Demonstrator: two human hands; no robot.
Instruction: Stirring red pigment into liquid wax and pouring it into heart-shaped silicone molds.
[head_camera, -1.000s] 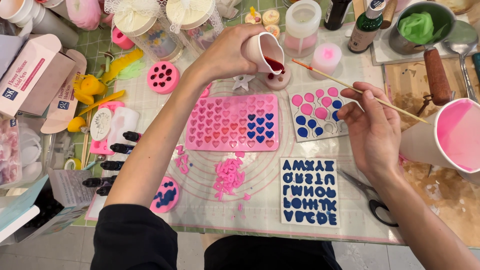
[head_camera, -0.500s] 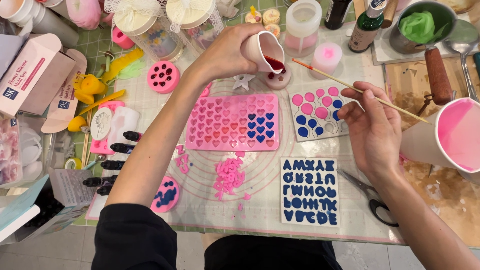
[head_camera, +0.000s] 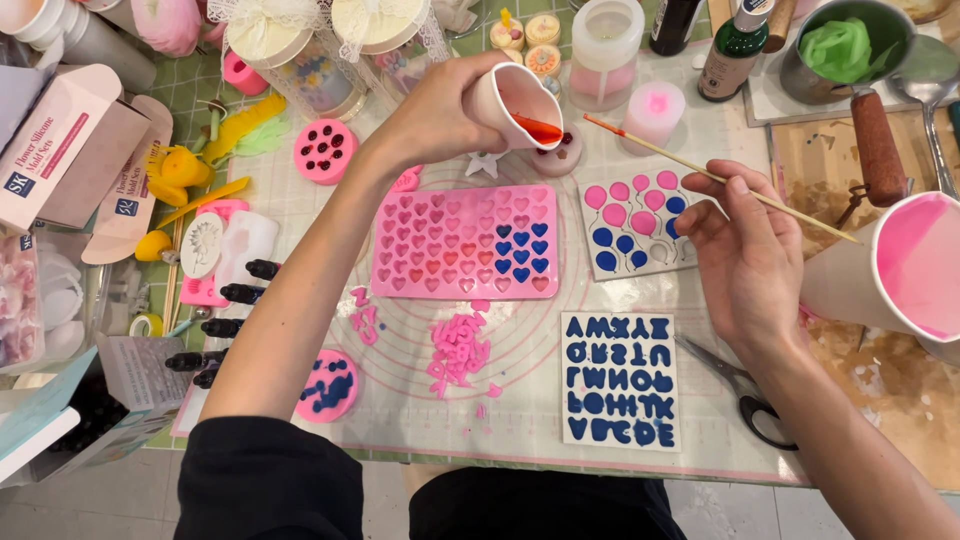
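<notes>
Left hand (head_camera: 435, 110) wraps a small paper cup (head_camera: 508, 100) of red liquid, tilted at twelve o'clock above a small round mould (head_camera: 560, 150); right hand (head_camera: 745, 250) pinches a thin wooden stick (head_camera: 715, 180) at three o'clock. Pouring well likely means a thin, steady stream with the stick guiding drips. Heart mould (head_camera: 465, 243) crowds six o'clock; jars hem twelve.

A craft workshop: silicone moulds (head_camera: 465, 243) crowd the table (head_camera: 700, 455).
</notes>
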